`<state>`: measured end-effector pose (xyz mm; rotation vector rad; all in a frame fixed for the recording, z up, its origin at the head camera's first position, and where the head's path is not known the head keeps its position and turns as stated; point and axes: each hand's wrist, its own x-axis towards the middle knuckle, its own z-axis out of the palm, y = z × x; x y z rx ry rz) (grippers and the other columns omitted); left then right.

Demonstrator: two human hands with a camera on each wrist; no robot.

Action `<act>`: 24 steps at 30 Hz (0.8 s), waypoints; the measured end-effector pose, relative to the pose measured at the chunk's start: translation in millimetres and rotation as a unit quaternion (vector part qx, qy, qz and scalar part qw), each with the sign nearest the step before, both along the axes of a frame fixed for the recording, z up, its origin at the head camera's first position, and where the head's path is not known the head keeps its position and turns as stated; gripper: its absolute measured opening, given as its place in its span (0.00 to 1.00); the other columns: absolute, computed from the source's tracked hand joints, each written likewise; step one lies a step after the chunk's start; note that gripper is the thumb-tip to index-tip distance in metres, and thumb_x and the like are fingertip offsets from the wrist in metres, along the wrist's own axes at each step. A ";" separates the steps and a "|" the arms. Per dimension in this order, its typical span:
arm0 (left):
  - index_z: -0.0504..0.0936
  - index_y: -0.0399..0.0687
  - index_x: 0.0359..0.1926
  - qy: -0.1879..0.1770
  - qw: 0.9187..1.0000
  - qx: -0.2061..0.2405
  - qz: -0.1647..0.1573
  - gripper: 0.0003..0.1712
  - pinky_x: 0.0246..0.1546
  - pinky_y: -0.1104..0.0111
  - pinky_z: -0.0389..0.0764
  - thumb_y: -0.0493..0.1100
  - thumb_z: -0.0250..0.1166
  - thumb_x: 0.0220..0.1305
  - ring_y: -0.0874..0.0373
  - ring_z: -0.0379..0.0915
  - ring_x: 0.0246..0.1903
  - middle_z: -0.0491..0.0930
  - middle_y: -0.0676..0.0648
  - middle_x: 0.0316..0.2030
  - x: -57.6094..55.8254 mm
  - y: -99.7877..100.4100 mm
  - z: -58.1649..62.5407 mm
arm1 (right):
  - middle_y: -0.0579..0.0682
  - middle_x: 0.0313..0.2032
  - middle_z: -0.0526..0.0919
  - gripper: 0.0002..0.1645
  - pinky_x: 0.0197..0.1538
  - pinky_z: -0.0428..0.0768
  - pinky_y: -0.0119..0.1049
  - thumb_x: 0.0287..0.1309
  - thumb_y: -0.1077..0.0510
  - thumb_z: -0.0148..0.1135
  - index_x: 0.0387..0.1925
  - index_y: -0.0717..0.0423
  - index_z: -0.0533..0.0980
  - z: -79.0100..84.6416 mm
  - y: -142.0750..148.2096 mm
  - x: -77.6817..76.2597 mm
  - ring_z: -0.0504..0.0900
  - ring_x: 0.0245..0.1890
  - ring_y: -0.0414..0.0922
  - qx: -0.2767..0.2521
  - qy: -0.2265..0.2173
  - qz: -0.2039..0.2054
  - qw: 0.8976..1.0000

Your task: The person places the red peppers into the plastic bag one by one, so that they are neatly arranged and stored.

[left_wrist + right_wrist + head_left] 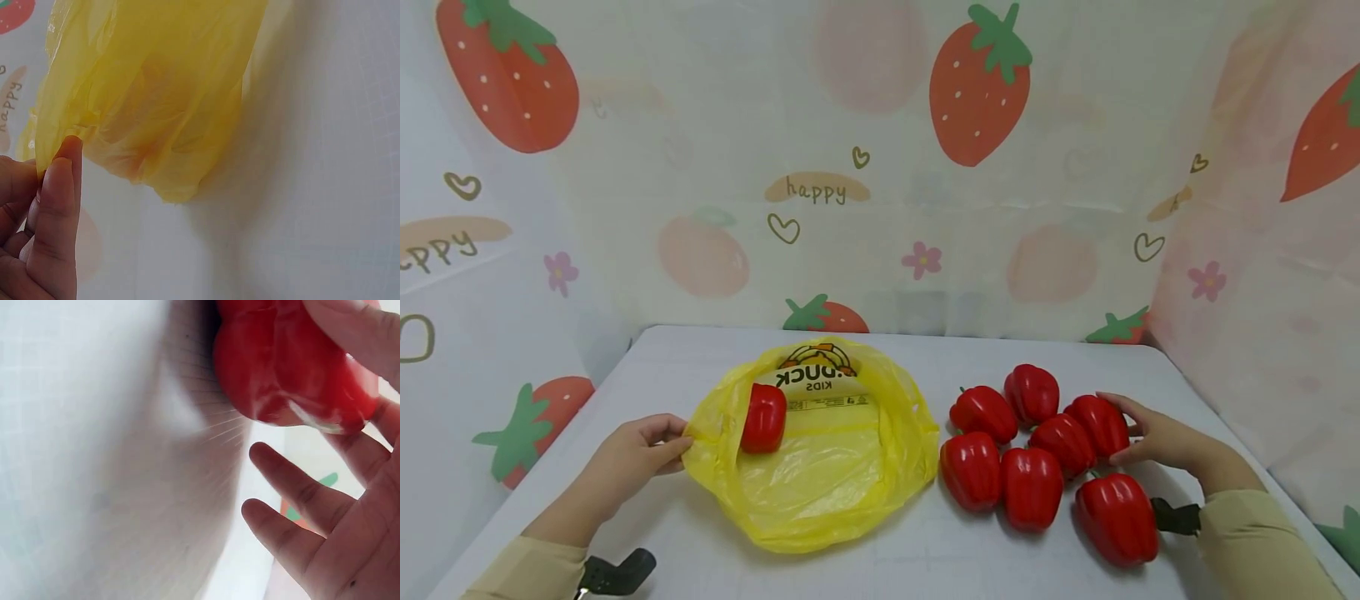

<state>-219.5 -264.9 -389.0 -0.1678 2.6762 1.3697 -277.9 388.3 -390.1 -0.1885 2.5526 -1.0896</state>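
Note:
At the left, my left hand [638,454] pinches the rim of a yellow plastic bag [808,529] between thumb and fingers. The bag's mouth gapes wide, and one red bell pepper [765,419] is inside it, against the left wall. In the left wrist view the bag [169,125] hangs from the fingertips. Over on the right, my right hand [1165,437] has thumb and fingers around the end of a red bell pepper [1099,423]. The right wrist view has that pepper [294,369] between thumb and forefinger, with two other fingers spread away from it.
Several more red bell peppers [1032,489] lie close together on the white table [917,558], right of the bag. One pepper [1117,519] is nearest the right sleeve. A strawberry-print curtain [880,250] encloses the back and sides.

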 end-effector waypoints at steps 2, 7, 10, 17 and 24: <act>0.75 0.38 0.49 -0.001 1.000 -0.001 -0.001 0.22 0.40 0.64 0.81 0.50 0.61 0.60 0.57 0.76 0.35 0.78 0.45 0.40 0.2 0.2 0.1 | 0.67 0.61 0.55 0.63 0.40 0.80 0.49 0.35 0.54 0.75 0.69 0.51 0.46 -1.9 1.0 -0.3 0.56 0.57 0.69 -0.006 0.000 0.002 1.000; 0.75 0.39 0.48 0.002 1.000 0.000 -0.002 0.21 0.40 0.65 0.81 0.50 0.61 0.60 0.57 0.76 0.35 0.78 0.46 0.39 0.3 1.2 -0.5 | 0.66 0.60 0.56 0.62 0.42 0.79 0.49 0.37 0.55 0.74 0.69 0.50 0.45 -5.9 3.3 -0.7 0.58 0.57 0.67 -0.009 -0.001 0.005 1.000; 0.76 0.39 0.48 0.003 1.000 0.000 -0.003 0.21 0.40 0.65 0.81 0.49 0.61 0.60 0.57 0.76 0.34 0.78 0.46 0.39 0.9 1.5 -0.6 | 0.66 0.61 0.56 0.62 0.42 0.79 0.50 0.37 0.56 0.73 0.69 0.50 0.44 -5.5 3.6 -0.1 0.57 0.57 0.67 -0.013 -0.006 0.006 1.000; 0.75 0.39 0.48 -0.002 1.000 0.000 -0.007 0.21 0.40 0.65 0.81 0.49 0.61 0.60 0.57 0.75 0.34 0.78 0.46 0.38 0.4 1.4 -1.4 | 0.65 0.61 0.57 0.59 0.44 0.78 0.51 0.40 0.58 0.71 0.69 0.49 0.45 -8.5 5.9 0.3 0.59 0.57 0.66 -0.035 -0.007 0.008 0.999; 0.76 0.39 0.47 -0.005 1.000 0.009 -0.009 0.20 0.39 0.65 0.81 0.48 0.61 0.60 0.57 0.75 0.34 0.78 0.46 0.38 -0.8 1.6 -3.2 | 0.64 0.60 0.58 0.57 0.43 0.78 0.50 0.42 0.55 0.71 0.68 0.49 0.46 -11.2 6.9 2.3 0.58 0.58 0.66 -0.051 -0.002 -0.011 0.999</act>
